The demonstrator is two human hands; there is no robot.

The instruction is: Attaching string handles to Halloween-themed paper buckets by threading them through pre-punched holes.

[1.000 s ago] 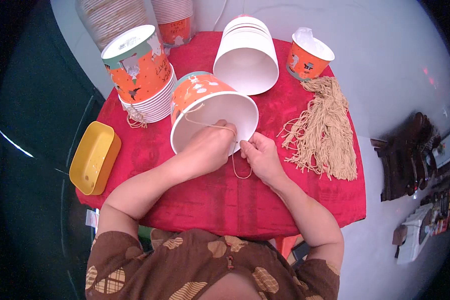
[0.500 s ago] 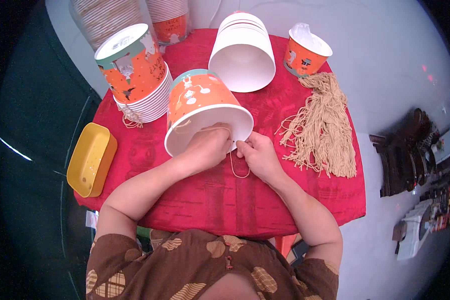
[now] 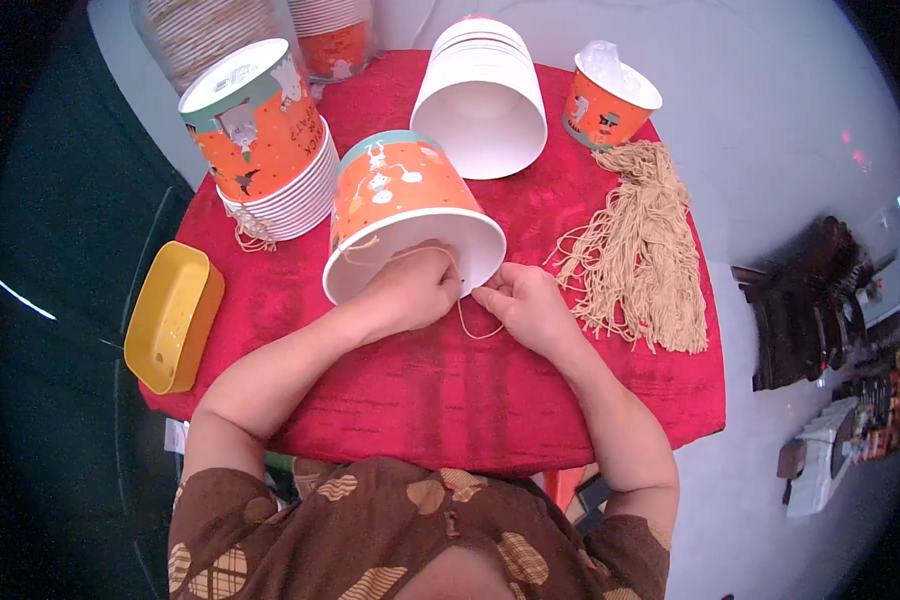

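An orange paper bucket (image 3: 395, 188) with white ghostly figures lies tilted, its white open mouth toward me. My left hand (image 3: 422, 288) reaches into the mouth, fingers curled closed near the rim; the fingertips are partly hidden. A thin tan cord (image 3: 372, 262) runs from the rim's left side over this hand, and a loose loop hangs below the rim. My right hand (image 3: 530, 306) pinches the rim's lower right edge between thumb and forefinger, beside a small dark hole. Whether cord is also between those fingertips is hidden.
A bundle of tan cords (image 3: 642, 255) lies right on the red tablecloth (image 3: 400, 400). Behind stand nested white buckets (image 3: 480, 125) and a smaller orange bucket (image 3: 610, 108) holding clear plastic. At left are stacked orange buckets (image 3: 255, 135) and a yellow tub (image 3: 175, 315).
The view has shifted slightly. Both hands stay at the bucket's rim, and the hanging cord loop sits a little higher and closer to my right hand.
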